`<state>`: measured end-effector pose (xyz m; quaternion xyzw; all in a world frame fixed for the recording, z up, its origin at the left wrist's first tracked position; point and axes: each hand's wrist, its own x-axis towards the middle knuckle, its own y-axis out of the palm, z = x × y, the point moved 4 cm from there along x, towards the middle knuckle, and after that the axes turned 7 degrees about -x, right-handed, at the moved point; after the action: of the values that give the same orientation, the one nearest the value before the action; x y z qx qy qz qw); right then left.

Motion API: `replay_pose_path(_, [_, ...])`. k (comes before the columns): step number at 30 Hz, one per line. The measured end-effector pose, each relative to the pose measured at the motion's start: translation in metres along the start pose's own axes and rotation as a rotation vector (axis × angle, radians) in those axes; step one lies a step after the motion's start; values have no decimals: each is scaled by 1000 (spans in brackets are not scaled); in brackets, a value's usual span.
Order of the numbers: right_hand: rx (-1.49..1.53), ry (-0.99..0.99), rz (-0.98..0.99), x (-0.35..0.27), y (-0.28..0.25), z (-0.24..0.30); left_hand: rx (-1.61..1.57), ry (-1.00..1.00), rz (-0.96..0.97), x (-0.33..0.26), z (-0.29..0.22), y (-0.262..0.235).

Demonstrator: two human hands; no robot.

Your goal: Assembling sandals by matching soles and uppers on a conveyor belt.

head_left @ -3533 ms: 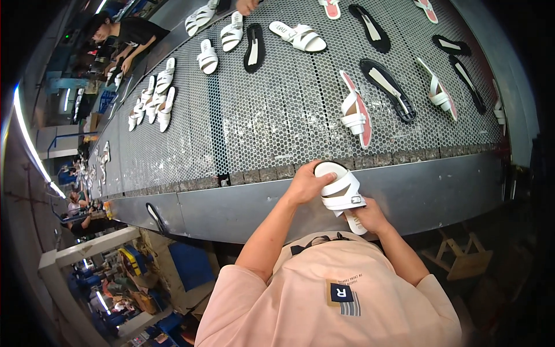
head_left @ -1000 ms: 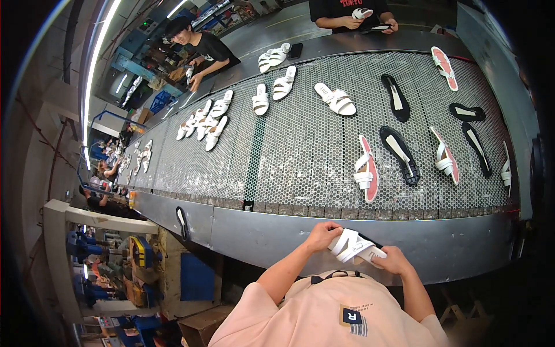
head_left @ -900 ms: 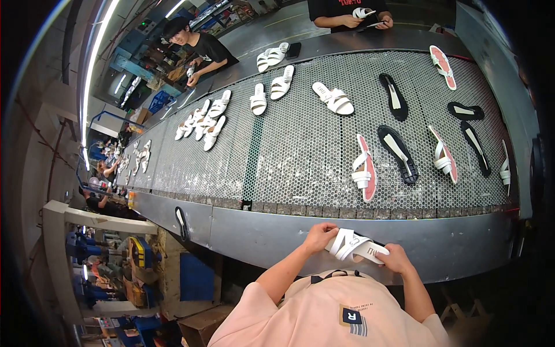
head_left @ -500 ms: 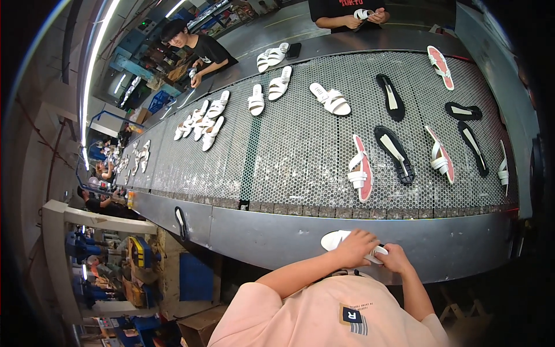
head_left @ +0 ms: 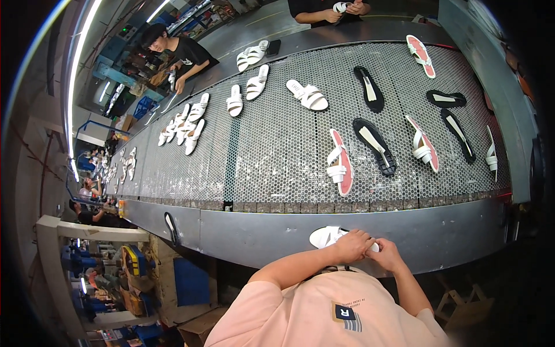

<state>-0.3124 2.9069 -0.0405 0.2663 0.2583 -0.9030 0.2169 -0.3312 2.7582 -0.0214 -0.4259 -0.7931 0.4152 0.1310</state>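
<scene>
A white sandal (head_left: 319, 237) lies across the grey metal edge of the conveyor, right in front of me. My left hand (head_left: 353, 245) is closed over its rear half, fingers curled. At the same end, my right hand (head_left: 385, 254) pinches the sandal close to my left fingers. Both hands nearly meet there and hide most of that end. The broad strapped end of the sandal sticks out to the left of my left hand.
Past the metal edge runs a mesh conveyor (head_left: 272, 173). It bears white sandals (head_left: 309, 95), red-bottomed white uppers (head_left: 341, 165) and black soles (head_left: 374, 144). Another black sole (head_left: 170, 228) lies on the left ledge. Two people work across the conveyor, one holding a white sandal (head_left: 341, 7).
The view has shifted, so the conveyor and its shoes appear further left and slightly higher. My left hand has slid toward the sandal's right end, and more of its straps show.
</scene>
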Motion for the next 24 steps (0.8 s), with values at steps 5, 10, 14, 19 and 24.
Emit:
replay_pose_path(5, [-495,-243,-176,-21,-16,-2,-113,64,-58,1,-2,-9])
replay_pose_path(10, [-499,-466,-281,3,-17,-12,-190,2,-93,2,7,-25])
replay_pose_path(14, [94,-268,3,-10,-33,18,-237,-5,-175,0,-1,-58])
replay_pose_path(19, [270,-240,56,-25,-33,23,-308,-130,-23,8,-20,-71])
replay_pose_path(24, [256,-255,90,-31,-33,24,-342,-157,6,9,-25,-68])
